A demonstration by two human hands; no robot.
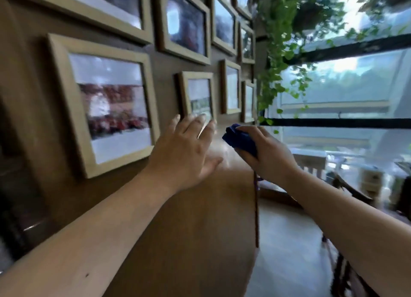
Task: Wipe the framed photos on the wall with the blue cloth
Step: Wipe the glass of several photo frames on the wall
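Observation:
Several light wooden framed photos hang on a brown wall; the nearest big frame [104,103] is at the left, and a smaller frame [196,94] hangs right of it. My left hand [184,150] reaches up with fingers spread, its fingertips just below the smaller frame, holding nothing. My right hand [264,154] is closed around a bunched blue cloth [241,140], held in the air to the right of the left hand, apart from the wall. The view is blurred.
More frames [185,23] fill the upper wall. Trailing green plants [280,52] hang by a large window [344,85] at the right. A wooden table [309,163] and dark chair parts [347,188] stand lower right, beside a pale floor [287,252].

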